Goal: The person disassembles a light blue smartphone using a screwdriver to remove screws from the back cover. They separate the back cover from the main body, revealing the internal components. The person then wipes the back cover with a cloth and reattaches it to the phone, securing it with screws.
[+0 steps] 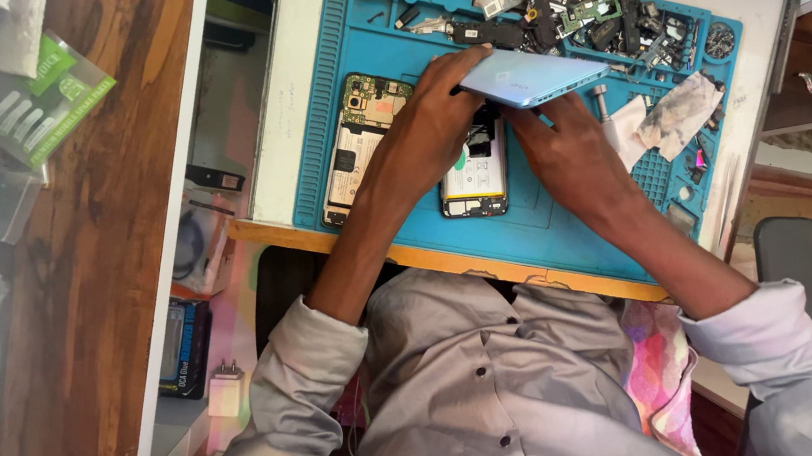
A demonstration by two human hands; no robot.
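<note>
Your left hand (430,125) and right hand (563,146) clamp the pale-blue back cover (531,76); keep it level above the opened phone (474,176), grip edges only.

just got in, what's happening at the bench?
A person holds a pale blue phone back cover in both hands: left hand on its left end, right hand beneath it. Under it, an opened phone lies on the blue work mat, battery showing. A second opened phone lies to its left. Loose phone parts are heaped at the mat's far edge.
</note>
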